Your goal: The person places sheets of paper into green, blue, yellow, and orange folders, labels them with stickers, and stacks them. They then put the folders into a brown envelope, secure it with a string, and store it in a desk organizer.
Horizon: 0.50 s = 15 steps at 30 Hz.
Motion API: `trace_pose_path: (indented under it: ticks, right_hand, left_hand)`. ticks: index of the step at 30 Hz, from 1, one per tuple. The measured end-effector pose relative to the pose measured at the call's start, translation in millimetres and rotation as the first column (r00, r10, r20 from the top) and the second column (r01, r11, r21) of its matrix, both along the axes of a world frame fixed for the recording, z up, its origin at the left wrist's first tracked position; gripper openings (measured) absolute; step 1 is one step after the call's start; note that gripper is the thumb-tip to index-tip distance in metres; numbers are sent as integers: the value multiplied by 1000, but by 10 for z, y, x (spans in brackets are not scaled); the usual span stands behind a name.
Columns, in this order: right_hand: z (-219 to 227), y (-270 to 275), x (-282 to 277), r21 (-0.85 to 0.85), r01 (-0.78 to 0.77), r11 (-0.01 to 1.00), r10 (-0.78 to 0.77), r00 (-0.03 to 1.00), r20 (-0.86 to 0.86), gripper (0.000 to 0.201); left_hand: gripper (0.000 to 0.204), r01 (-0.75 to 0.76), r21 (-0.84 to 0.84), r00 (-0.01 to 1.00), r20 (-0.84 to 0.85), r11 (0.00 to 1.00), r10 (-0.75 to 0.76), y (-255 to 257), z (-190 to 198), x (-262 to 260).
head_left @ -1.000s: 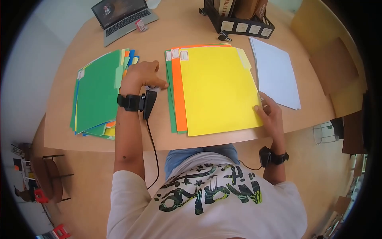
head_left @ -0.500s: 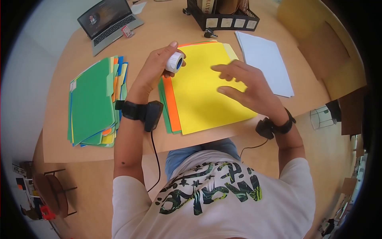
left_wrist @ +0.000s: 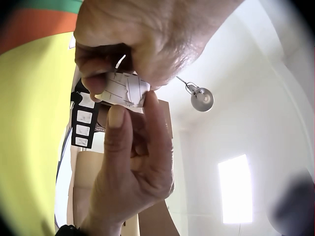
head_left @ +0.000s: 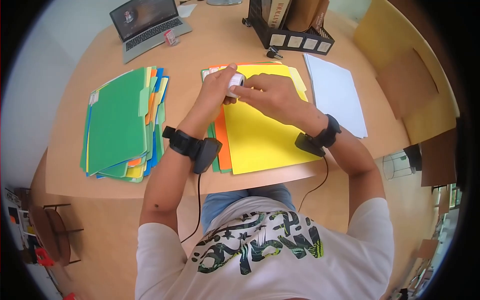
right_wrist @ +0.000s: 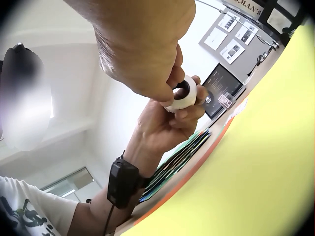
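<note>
A small roll of white labels [head_left: 234,84] is held up over the folders. My left hand [head_left: 212,95] grips it from the side, fingers wrapped round it. At its other side, the thumb and fingers of my right hand [head_left: 276,97] pinch the roll's edge. Printed lines show on the labels [left_wrist: 125,91] in the left wrist view. Below both hands lies a yellow folder [head_left: 270,137], on top of an orange folder [head_left: 224,145] and a green one. White stickers sit on their upper left corners, partly hidden by my left hand.
A stack of green, blue, yellow and orange folders [head_left: 117,122] lies on the left. White paper sheets [head_left: 336,92] are at the right. Toward the back stand a laptop [head_left: 152,32], a small red-and-white box [head_left: 170,37], keys [head_left: 273,53] and a black organizer [head_left: 300,42] with books.
My left hand picked up the label roll from the table beside the folders and lifted it. My right hand let go of the yellow folder's edge and moved left to the roll.
</note>
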State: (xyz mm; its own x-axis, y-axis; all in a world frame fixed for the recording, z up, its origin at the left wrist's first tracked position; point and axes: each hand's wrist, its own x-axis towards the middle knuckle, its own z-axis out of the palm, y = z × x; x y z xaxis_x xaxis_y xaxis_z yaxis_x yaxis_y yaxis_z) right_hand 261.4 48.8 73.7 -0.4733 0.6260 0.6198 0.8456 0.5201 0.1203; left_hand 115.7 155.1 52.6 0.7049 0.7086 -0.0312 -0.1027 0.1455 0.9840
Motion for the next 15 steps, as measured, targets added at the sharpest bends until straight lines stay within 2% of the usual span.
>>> trace_pose_path:
  ticks: [3, 4, 5, 6, 7, 9, 12, 15]
  right_hand:
    - [25, 103, 16, -97, -37, 995, 30, 997, -70, 28]
    - [5, 171, 89, -186, -27, 982, -2, 988, -154, 31]
    - [-5, 231, 146, -274, 43, 961, -82, 988, -134, 32]
    - [-6, 290, 201, -356, 112, 928, -160, 981, -106, 34]
    - [-15, 351, 257, -432, 181, 884, -234, 970, -71, 35]
    - [-176, 474, 342, -546, 232, 805, -263, 965, 23, 42]
    - [-255, 593, 309, -639, 302, 707, -272, 951, 147, 54]
    - [-266, 677, 240, -659, 337, 672, -280, 940, 195, 55]
  left_hand:
    - [36, -120, 90, 989, -76, 989, 127, 158, -25, -39]
    - [35, -205, 363, 951, -145, 909, 272, 280, -77, -74]
    - [33, -241, 613, 890, -169, 752, 423, 429, -151, -133]
    - [32, -226, 816, 812, -144, 532, 565, 548, -218, -192]
    - [31, -122, 866, 745, -243, 485, 621, 572, -215, -267]
    - [28, 109, 908, 555, -394, 405, 732, 557, -202, -400]
    - [27, 330, 852, 412, -517, 407, 750, 531, -205, -450]
    - [27, 402, 854, 405, -489, 329, 773, 436, -126, -409]
